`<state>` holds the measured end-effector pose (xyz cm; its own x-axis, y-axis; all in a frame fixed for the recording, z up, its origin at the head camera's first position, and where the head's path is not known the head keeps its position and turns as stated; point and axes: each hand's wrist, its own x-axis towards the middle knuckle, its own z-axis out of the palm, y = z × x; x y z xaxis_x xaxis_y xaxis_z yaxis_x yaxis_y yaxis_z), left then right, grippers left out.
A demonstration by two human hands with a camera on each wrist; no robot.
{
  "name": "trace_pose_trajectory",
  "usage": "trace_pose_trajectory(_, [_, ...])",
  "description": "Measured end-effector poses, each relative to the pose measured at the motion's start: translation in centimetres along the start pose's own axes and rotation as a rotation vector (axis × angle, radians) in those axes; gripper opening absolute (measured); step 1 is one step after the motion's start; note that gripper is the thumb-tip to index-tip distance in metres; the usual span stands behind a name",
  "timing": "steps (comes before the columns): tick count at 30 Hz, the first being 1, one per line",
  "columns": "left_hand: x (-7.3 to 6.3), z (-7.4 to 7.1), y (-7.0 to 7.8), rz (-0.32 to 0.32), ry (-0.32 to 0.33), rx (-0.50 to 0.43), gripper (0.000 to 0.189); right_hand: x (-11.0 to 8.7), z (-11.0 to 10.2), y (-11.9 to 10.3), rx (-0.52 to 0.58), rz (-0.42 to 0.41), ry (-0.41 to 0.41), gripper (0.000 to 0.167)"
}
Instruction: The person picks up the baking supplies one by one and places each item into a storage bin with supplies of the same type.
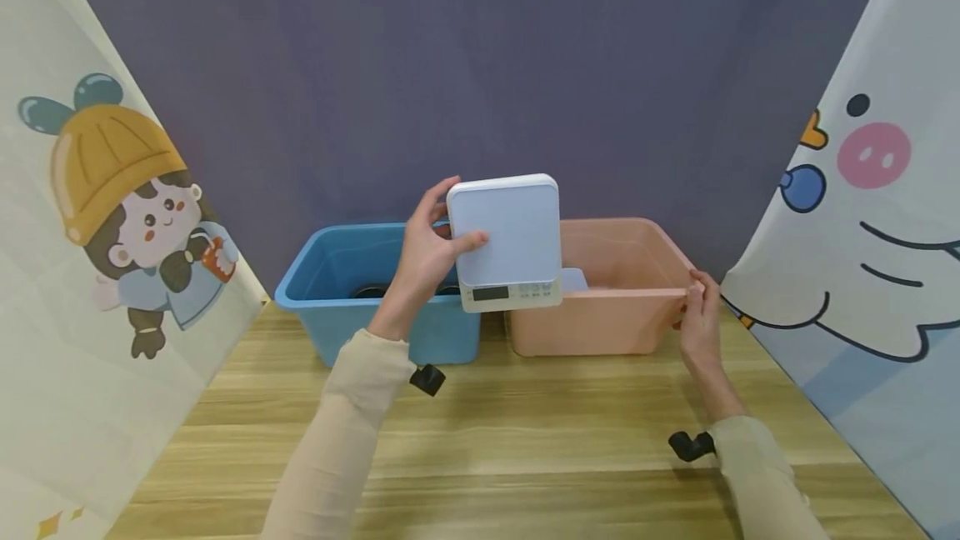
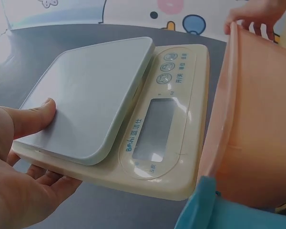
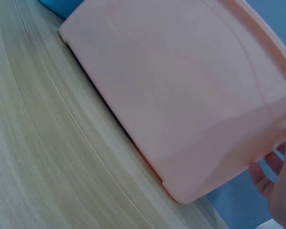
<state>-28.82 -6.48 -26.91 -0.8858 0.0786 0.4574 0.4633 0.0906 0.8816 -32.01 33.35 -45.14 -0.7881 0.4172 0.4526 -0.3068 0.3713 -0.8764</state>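
A white kitchen scale (image 1: pixel 508 232) with a flat square plate, a small dark display and several buttons is held up in front of the two bins. My left hand (image 1: pixel 431 252) grips it by its left side, thumb on the plate and fingers underneath, as the left wrist view shows. Behind and below it are the blue bin (image 1: pixel 397 330) on the left and the pink bin (image 1: pixel 592 325) on the right. With my right hand (image 1: pixel 701 315) I hold the pink bin's rim at its front right corner.
Dark round things (image 1: pixel 370 291) lie inside the blue bin, and a pale flat piece (image 1: pixel 573 279) shows in the pink bin. Both bins stand on a wood-grain table (image 1: pixel 525 440). A dark curtain (image 1: pixel 480 65) hangs behind, with cartoon-printed sheets at both sides.
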Motion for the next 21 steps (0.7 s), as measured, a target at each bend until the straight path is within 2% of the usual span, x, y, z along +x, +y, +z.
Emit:
trace_pose_trajectory(5, [1.1,0.8,0.3,0.022,-0.020,-0.030,0.082,0.2,-0.1,0.1,0.017,0.005,-0.002,0.044])
trace_pose_trajectory(9, [2.1,1.6,0.3,0.017,-0.004,-0.048,0.083,0.2,-0.1,-0.1,0.018,0.017,-0.011,0.045])
trace_pose_trajectory(16, [4.2,3.9,-0.8,-0.040,0.032,-0.050,0.082,0.1,-0.1,-0.1,0.020,0.036,-0.017,0.045])
trace_pose_trajectory(21, [4.8,5.4,-2.0,-0.028,0.026,-0.002,0.082,0.2,0.1,-0.1,0.020,0.047,-0.026,0.045])
